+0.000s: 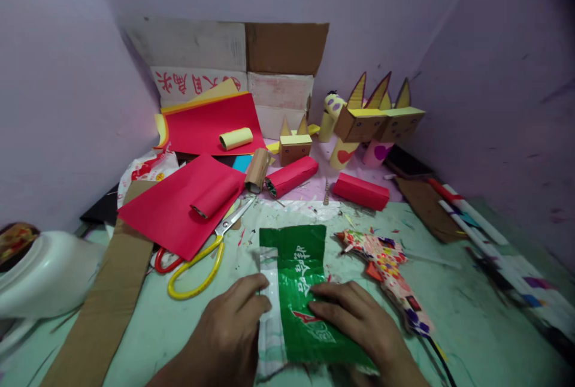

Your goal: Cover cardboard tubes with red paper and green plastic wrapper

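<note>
A green and white printed cardboard piece (302, 255) with white lettering lies before me at the table's front. My left hand (236, 321) is closed on its white left edge, fingers bent. My right hand (363, 321) grips its right side, fingers lying over the green face; the thumb is hidden. Right of the cardboard rests a hot glue gun (390, 273) covered in a colourful pattern, its cord running toward me. Yellow-handled scissors (211, 255) lie to the left, partly beside a red-handled pair (166, 262) tucked under red paper.
Red paper sheets (157, 219), red-wrapped rolls (291, 176) and a bare cardboard tube (257, 170) lie behind. Box-headed cardboard figures (362, 126) stand at the back right. A cardboard strip (103, 297) and white jug (49, 273) are on the left; markers (476, 225) lie right.
</note>
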`<state>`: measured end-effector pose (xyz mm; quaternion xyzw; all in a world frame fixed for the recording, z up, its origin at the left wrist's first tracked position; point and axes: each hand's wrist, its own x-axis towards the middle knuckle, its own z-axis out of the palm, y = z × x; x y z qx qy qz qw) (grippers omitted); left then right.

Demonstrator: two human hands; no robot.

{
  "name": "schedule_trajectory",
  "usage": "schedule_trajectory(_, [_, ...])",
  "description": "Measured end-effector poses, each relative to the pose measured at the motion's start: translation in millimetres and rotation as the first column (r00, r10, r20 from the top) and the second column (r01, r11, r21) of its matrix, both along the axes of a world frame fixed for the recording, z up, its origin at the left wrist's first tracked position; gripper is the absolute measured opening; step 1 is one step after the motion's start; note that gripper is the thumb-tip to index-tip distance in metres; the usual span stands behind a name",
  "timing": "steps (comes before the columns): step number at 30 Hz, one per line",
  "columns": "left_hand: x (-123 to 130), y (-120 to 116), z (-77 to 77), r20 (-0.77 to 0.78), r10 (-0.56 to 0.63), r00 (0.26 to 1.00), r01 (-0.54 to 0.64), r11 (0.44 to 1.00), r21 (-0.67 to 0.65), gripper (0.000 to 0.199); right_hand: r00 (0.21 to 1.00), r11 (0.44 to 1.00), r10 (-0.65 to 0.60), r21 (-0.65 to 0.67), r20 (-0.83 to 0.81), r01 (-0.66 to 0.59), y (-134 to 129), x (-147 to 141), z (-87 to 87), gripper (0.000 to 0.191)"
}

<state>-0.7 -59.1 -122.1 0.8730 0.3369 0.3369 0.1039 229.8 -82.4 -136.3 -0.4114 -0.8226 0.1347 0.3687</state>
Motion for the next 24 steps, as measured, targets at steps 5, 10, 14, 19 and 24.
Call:
schedule_trajectory(5, [-0.2, 2.0, -7.2, -0.103, 0.021, 0.994, 0.001, 0.978, 0.209, 0.016, 0.999, 0.996, 0.001, 0.094, -0.034, 0.002, 0.0, -4.8, -7.4, 0.030])
schedule_trajectory(10, [-2.1, -0.6, -8.1, -0.203, -0.006, 0.979, 0.043, 0.982, 0.182, 0.022, 0.999, 0.997, -0.028, 0.070, 0.023, 0.026, 2.5, -4.4, -6.1, 0.032])
schedule_trajectory(14, [0.2, -2.0, -10.1, -0.199, 0.014, 0.980, 0.002, 0.997, 0.081, 0.020, 0.983, 0.996, 0.002, 0.089, 0.186, -0.019, 7.9, -3.9, 0.2, 0.029])
schedule_trajectory(19, [6.3, -0.7, -5.1, -0.241, -0.016, 0.970, 0.020, 1.000, 0.010, 0.023, 0.979, 0.991, -0.069, 0.127, 0.191, 0.045, 4.8, -8.4, -2.1, 0.041])
schedule_trajectory(24, [6.9, 1.0, -6.7, -0.142, 0.016, 0.990, -0.032, 0.994, -0.109, 0.023, 0.981, 0.999, -0.028, 0.027, 0.192, 0.023, 5.1, -9.3, 1.0, 0.040])
